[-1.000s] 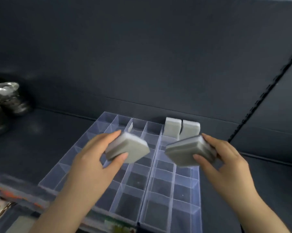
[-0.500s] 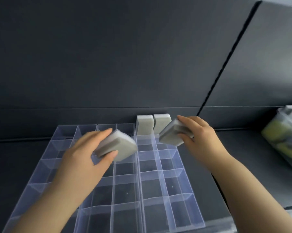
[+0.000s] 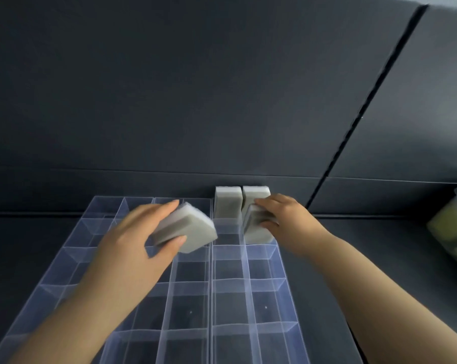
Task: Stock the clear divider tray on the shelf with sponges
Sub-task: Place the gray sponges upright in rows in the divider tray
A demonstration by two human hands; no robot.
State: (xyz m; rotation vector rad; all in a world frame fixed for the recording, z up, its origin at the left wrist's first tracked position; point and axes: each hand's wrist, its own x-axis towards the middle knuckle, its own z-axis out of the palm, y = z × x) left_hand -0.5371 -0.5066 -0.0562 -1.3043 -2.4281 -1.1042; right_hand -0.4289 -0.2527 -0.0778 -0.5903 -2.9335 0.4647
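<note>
- The clear divider tray [image 3: 212,290] holds two upright grey sponges [image 3: 228,203] in its far right cells.
- The right hand [image 3: 284,219] grips a third sponge [image 3: 255,231], on edge in the cell just before them.
- The left hand [image 3: 132,248] holds a fourth sponge [image 3: 186,229] above the tray.
- Half a second ago the third sponge hung tilted above the tray.

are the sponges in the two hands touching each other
Apart. The head view shows a strip of bare tray between the left-hand sponge and the right-hand sponge.
</note>
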